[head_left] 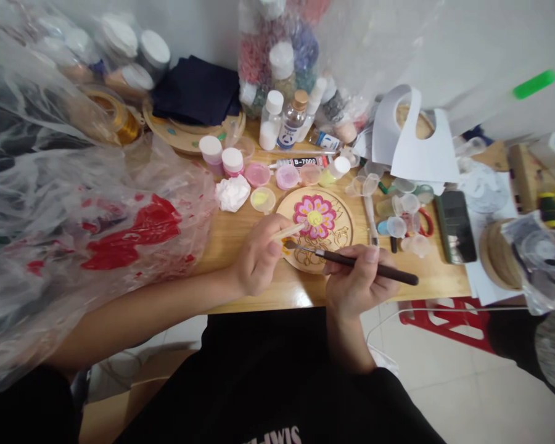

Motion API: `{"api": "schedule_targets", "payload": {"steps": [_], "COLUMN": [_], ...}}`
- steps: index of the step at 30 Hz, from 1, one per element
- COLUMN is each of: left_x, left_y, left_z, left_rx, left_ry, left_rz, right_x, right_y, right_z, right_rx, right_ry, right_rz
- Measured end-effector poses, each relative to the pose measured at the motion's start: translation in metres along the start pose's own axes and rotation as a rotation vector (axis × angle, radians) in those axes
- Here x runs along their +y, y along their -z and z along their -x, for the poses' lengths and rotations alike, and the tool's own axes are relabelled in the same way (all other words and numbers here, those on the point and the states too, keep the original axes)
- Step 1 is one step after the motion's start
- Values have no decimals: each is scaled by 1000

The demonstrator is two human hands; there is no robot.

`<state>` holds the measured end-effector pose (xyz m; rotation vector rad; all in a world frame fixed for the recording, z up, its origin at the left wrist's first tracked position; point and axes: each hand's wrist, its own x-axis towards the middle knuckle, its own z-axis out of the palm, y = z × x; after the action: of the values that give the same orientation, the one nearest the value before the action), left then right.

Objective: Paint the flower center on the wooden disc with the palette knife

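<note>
A round wooden board [346,209] lies on the table, bearing a pink flower [314,216] with a yellow centre and gold outlined leaf shapes below it. My left hand [258,256] is at the board's left edge, closed on a pale thin stick [287,232] that points toward the flower. My right hand [358,280], over the board's lower right edge, grips a dark-handled spatula [388,271]. Its thin metal tip reaches left, close to my left fingertips. Whether that tip touches the stick I cannot tell. A cup of yellow paste [261,198] sits beside the board.
Crumpled tissue [232,192], lidded pots [234,161], a glue tube [305,162] and bottles [271,120] stand behind the board. To the right are small plastic cups [395,227], red-handled scissors [426,222] and a phone [456,227]. Clear plastic sheeting [166,185] covers the left side.
</note>
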<state>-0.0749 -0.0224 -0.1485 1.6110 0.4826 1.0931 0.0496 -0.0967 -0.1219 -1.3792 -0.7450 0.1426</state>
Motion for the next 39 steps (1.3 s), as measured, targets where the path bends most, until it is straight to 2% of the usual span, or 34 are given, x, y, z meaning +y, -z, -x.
{"api": "schedule_targets", "payload": {"steps": [6,13,21,26,39], "left_x": [-1,-4,-2,-1,-2], "left_y": [1,0,1,1,0], "left_z": [-1,0,-2,-2,-2], "left_rx": [0,-4,-11,-4,-8], "left_ry": [-17,-10,-11,5,31], "left_rz": [9,124,73,67,81], "right_x": [0,-5,11,24,27], "right_y": [-2,2,26,31,28], "right_z": [-1,-11,-42,-45,-36], "right_rx": [15,101,252,265,207], "right_ry": [-57,-173,-123,-54,-67], "right_rz": [-113,-168,-91,7,148]}}
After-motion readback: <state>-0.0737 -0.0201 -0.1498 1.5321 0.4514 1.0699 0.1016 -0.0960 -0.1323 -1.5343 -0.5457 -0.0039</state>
